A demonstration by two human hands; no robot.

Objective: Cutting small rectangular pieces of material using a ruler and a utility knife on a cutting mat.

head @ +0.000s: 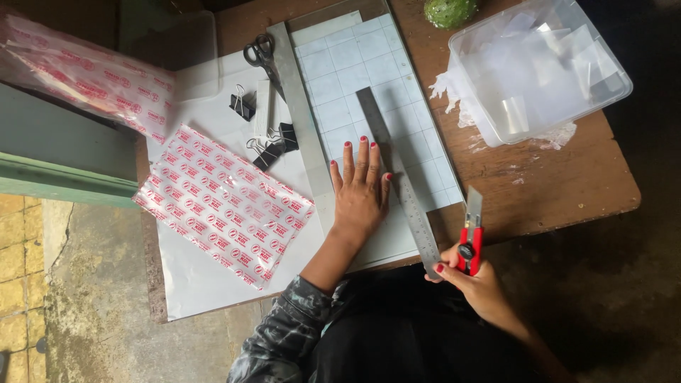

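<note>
Wooden tabletop (pixel 567 191), brown, worn, rounded corner, flecks of white scrap near the tub. On it a big white sheet (pixel 198 276), smooth, hanging slightly over the near edge. Over that a pale gridded cutting mat (pixel 355 64), flat and rigid, with a long grey metal bar (pixel 301 120) along its left side.

Clear plastic tub (pixel 539 67) at the far right, rectangular, soft corners, full of cut transparent film pieces, so a good batch looks already done. Two stacks of glossy clear bags with red print: one flat on the white sheet (pixel 223 206), one off the far left edge (pixel 85 74), still whole by the look of it, so more cutting probably left.

Steel ruler (pixel 397 177), thin, graduated, lies diagonal on the mat; no cut seems in progress right now, blade is off the mat.

Left hand (pixel 360 191) flat, fingers spread, pressing the mat just beside the ruler, grasping nothing. Right hand (pixel 468 273) at the near tabletop edge, closed around a red utility knife (pixel 470 237), blade pointing up, fingertips also touching the ruler's near end.

Small stuff: black-handled scissors (pixel 261 51), three black binder clips (pixel 269 145) with wire arms, a bumpy green round thing (pixel 448 10) at the far edge.
</note>
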